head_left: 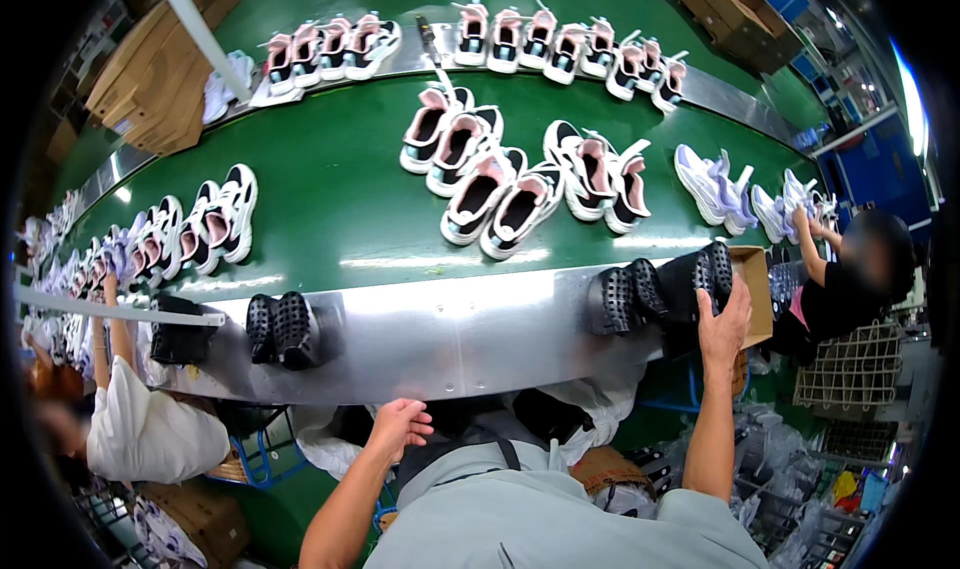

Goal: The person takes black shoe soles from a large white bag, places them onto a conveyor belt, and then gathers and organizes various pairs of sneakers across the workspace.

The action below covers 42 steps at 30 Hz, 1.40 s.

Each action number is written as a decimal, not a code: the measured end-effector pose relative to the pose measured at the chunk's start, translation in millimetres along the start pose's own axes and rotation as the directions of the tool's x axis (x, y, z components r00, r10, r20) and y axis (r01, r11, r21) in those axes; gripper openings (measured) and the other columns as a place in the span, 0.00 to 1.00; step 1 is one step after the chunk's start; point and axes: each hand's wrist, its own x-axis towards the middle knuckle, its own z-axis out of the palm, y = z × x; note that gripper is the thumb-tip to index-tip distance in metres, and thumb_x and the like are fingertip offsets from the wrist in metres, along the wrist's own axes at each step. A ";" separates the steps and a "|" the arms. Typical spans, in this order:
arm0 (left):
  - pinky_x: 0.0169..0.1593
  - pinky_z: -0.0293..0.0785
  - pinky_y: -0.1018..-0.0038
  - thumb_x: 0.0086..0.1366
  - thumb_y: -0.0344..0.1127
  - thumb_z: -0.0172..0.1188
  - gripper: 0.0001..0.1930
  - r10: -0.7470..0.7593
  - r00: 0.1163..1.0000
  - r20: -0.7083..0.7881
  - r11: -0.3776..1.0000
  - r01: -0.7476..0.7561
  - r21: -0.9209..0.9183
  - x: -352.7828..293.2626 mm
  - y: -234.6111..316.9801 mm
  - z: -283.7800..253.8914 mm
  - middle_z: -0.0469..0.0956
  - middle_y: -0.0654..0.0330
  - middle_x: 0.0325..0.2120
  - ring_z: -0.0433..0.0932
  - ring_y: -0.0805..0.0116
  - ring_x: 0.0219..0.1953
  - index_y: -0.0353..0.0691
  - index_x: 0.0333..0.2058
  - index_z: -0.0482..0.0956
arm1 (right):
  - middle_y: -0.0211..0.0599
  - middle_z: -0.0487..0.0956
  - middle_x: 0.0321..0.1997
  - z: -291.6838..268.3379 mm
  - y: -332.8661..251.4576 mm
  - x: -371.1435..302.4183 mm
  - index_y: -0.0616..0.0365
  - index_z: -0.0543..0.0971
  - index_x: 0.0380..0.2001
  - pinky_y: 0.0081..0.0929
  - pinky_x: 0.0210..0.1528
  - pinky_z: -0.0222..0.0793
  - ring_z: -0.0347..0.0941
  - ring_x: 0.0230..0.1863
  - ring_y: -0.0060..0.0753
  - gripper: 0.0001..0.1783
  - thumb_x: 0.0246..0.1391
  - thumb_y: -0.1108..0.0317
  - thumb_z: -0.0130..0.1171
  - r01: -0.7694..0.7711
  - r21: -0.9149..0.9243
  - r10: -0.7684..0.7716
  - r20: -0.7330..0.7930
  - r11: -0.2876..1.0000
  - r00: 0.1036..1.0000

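My right hand (725, 331) reaches to the right end of the metal ledge (450, 339). Its thumb and fingers are around the lower end of a black studded piece (718, 267), beside an open brown carton (755, 294); part of the grip is hidden. Another pair of black studded pieces (630, 297) stands just left of it. My left hand (402, 427) hovers in front of the ledge's near edge, its fingers curled with nothing visible in them. Beyond the ledge, several white, black and pink sneakers (500, 199) sit on the green conveyor belt (330, 179).
Rows of sneakers (505, 44) line the far metal rail. More black studded pieces (282, 329) stand on the ledge at left. Co-workers sit at left, in a white shirt (150, 429), and right, in a black shirt (840, 289). A grey bar (120, 307) crosses the left side.
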 end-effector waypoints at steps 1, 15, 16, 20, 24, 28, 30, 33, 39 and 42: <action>0.24 0.78 0.72 0.71 0.38 0.56 0.11 -0.019 1.000 -0.023 0.999 0.018 -0.038 -3.2 -10.6 -9.1 0.81 0.55 0.33 0.82 0.66 0.27 0.36 0.43 0.77 | 0.57 0.75 0.57 -10.5 -30.4 5.2 0.64 0.72 0.58 0.46 0.63 0.64 0.70 0.59 0.59 0.31 0.55 0.60 0.68 0.019 0.168 -0.030 0.062 0.986 0.998; 0.28 0.76 0.64 0.64 0.38 0.56 0.11 0.274 0.750 -0.603 0.955 -0.139 0.261 -61.9 -126.3 -120.5 0.80 0.51 0.21 0.79 0.60 0.19 0.36 0.35 0.82 | 0.51 0.84 0.48 213.7 -309.6 23.7 0.44 0.74 0.63 0.51 0.48 0.74 0.82 0.45 0.55 0.37 0.54 0.38 0.58 0.450 0.209 -0.470 0.638 0.868 0.610; 0.31 0.77 0.61 0.63 0.38 0.54 0.11 0.139 0.690 -0.711 0.990 -0.077 0.119 -86.8 -147.4 -122.3 0.81 0.48 0.24 0.81 0.56 0.21 0.37 0.32 0.83 | 0.52 0.84 0.47 190.6 -322.3 22.1 0.46 0.74 0.63 0.52 0.46 0.73 0.81 0.44 0.56 0.36 0.55 0.41 0.59 0.485 0.129 -0.433 0.680 0.865 0.592; 0.40 0.78 0.56 0.62 0.38 0.51 0.15 -0.308 0.533 -0.788 0.946 0.086 -0.312 -115.3 -324.1 -94.5 0.83 0.44 0.30 0.82 0.44 0.34 0.36 0.29 0.84 | 0.59 0.78 0.56 254.2 -247.3 84.2 0.55 0.69 0.65 0.49 0.57 0.70 0.75 0.56 0.64 0.38 0.57 0.46 0.60 0.702 0.178 -0.615 0.656 0.690 0.438; 0.33 0.78 0.56 0.64 0.38 0.53 0.14 -0.656 0.590 -0.471 0.712 0.278 -0.644 -143.0 -443.4 9.5 0.82 0.47 0.26 0.81 0.50 0.29 0.35 0.28 0.84 | 0.55 0.81 0.51 276.9 -236.3 163.7 0.61 0.74 0.59 0.41 0.55 0.73 0.78 0.52 0.54 0.35 0.51 0.54 0.69 0.818 0.344 -0.778 0.600 0.461 0.186; 0.22 0.76 0.58 0.65 0.37 0.56 0.12 -0.631 0.736 -0.247 0.621 0.288 -0.729 -130.5 -463.4 112.6 0.80 0.52 0.20 0.79 0.59 0.18 0.34 0.29 0.82 | 0.55 0.80 0.50 78.1 -410.1 14.4 0.61 0.78 0.53 0.42 0.57 0.70 0.75 0.54 0.55 0.27 0.60 0.50 0.61 0.774 0.579 -0.703 0.662 0.258 -0.261; 0.23 0.76 0.63 0.66 0.37 0.58 0.11 -0.533 0.837 -0.121 0.584 0.260 -0.769 -121.5 -460.2 108.7 0.79 0.54 0.21 0.78 0.61 0.19 0.35 0.35 0.81 | 0.50 0.82 0.46 -13.3 -476.0 -93.6 0.64 0.79 0.51 0.39 0.53 0.71 0.77 0.49 0.46 0.20 0.65 0.60 0.55 0.190 0.869 -0.754 0.492 0.457 -0.436; 0.27 0.78 0.68 0.67 0.40 0.59 0.12 -0.437 0.883 -0.172 0.456 0.053 -0.888 -96.9 -458.5 70.5 0.80 0.57 0.26 0.79 0.65 0.24 0.35 0.40 0.80 | 0.50 0.82 0.52 -96.8 -539.3 -206.8 0.51 0.78 0.58 0.40 0.63 0.65 0.76 0.56 0.31 0.19 0.68 0.59 0.55 0.193 0.864 -0.521 0.444 0.465 -0.729; 0.28 0.77 0.70 0.68 0.39 0.57 0.11 -0.582 0.568 -0.582 0.092 -0.665 -0.741 -121.7 -421.5 -1.7 0.79 0.58 0.26 0.78 0.69 0.26 0.35 0.35 0.79 | 0.52 0.85 0.41 -174.5 -623.8 -336.2 0.66 0.79 0.51 0.35 0.43 0.77 0.83 0.40 0.47 0.26 0.55 0.58 0.68 0.303 0.927 -0.451 0.179 -0.220 -0.874; 0.22 0.73 0.70 0.66 0.37 0.57 0.10 -0.644 0.522 -0.560 -0.020 -0.743 -0.669 -124.9 -417.0 -10.7 0.77 0.58 0.22 0.76 0.69 0.21 0.36 0.31 0.78 | 0.50 0.85 0.38 -206.4 -663.3 -387.0 0.66 0.79 0.49 0.36 0.42 0.77 0.83 0.39 0.47 0.24 0.56 0.58 0.68 0.199 0.920 -0.364 0.067 -0.339 -0.929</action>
